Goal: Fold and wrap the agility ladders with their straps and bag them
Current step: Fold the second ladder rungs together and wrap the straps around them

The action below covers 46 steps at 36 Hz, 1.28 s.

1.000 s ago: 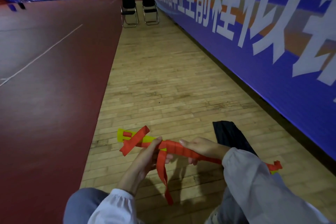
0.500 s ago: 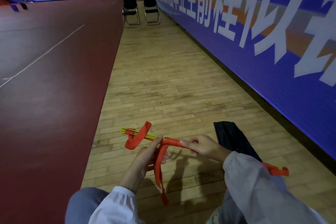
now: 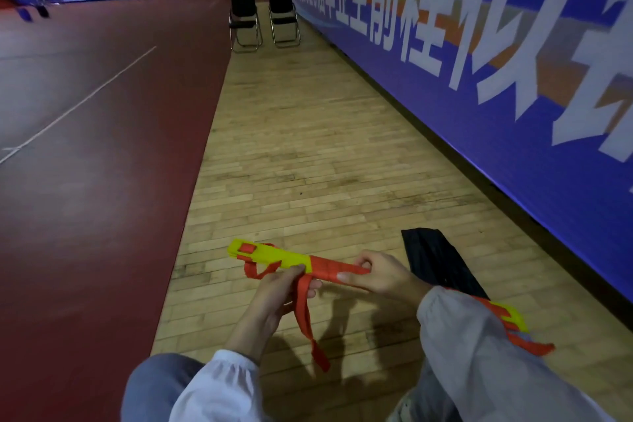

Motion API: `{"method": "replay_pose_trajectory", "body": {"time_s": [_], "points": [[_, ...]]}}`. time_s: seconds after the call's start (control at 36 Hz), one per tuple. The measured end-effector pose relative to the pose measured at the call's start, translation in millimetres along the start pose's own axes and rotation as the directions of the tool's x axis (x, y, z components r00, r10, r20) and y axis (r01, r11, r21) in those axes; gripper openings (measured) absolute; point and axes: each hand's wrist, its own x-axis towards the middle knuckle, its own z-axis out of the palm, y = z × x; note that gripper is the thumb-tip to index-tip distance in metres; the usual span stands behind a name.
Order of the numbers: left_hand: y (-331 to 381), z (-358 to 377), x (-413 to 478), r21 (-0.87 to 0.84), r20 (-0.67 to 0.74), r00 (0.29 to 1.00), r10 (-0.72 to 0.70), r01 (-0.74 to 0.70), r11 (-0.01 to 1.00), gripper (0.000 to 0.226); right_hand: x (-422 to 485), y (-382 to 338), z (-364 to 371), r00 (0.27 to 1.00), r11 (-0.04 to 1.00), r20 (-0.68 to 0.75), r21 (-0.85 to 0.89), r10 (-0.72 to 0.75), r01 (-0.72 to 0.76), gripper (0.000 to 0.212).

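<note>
Orange-red webbing strap (image 3: pixel 329 267) is wound round the folded bundle of yellow plastic ladder rungs (image 3: pixel 270 255), held above the floor. The right hand (image 3: pixel 382 276) grip is closed on the wound section. The left hand (image 3: pixel 274 295) grip is closed on the bundle just beside it, with the loose strap tail hanging across its fingers. Beyond the right-hand grip, a flat black fabric bag (image 3: pixel 440 259) lies on the wooden plank floor (image 3: pixel 308 164).
</note>
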Motion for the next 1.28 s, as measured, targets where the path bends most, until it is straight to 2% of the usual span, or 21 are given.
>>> {"method": "replay_pose_trajectory", "body": {"time_s": [0.28,0.47,0.58,0.64,0.75,1.11,1.28], "points": [[-1.1,1.0,-3.8,0.049,0.042,0.998,0.049,-0.051,0.997,0.027,2.8,8.8,-0.8,1.000,1.000,0.024,0.009,-0.014,0.014,0.040],[-3.3,-6.6,3.6,0.148,0.109,0.994,-0.010,-0.006,0.989,0.026,3.5,6.8,-1.5,1.000,1.000,-0.015,0.012,-0.008,0.008,0.031],[0.9,-7.2,3.0,0.187,0.097,0.988,-0.116,0.097,0.978,0.051,2.8,2.9,-3.2,0.999,0.999,-0.032,-0.035,-0.024,0.022,0.022],[1.3,-7.8,3.6,0.190,0.083,0.983,-0.161,0.143,0.971,0.065,1.4,1.0,-3.1,0.999,0.998,-0.047,-0.054,-0.022,0.020,0.025],[1.2,-6.6,2.7,0.157,0.050,0.982,-0.184,0.175,0.972,0.074,0.2,-2.5,-2.7,0.998,0.998,-0.066,-0.065,-0.017,0.013,0.024],[0.7,-0.4,4.0,0.064,-0.017,0.992,-0.129,0.130,0.989,0.062,0.4,-3.1,-1.0,0.997,0.999,-0.067,-0.028,-0.046,0.044,0.030],[-3.6,-0.2,6.5,0.059,-0.017,0.997,-0.081,0.082,0.995,0.055,1.4,-2.1,-5.4,0.994,0.999,0.100,0.015,-0.036,0.035,0.028]]}}
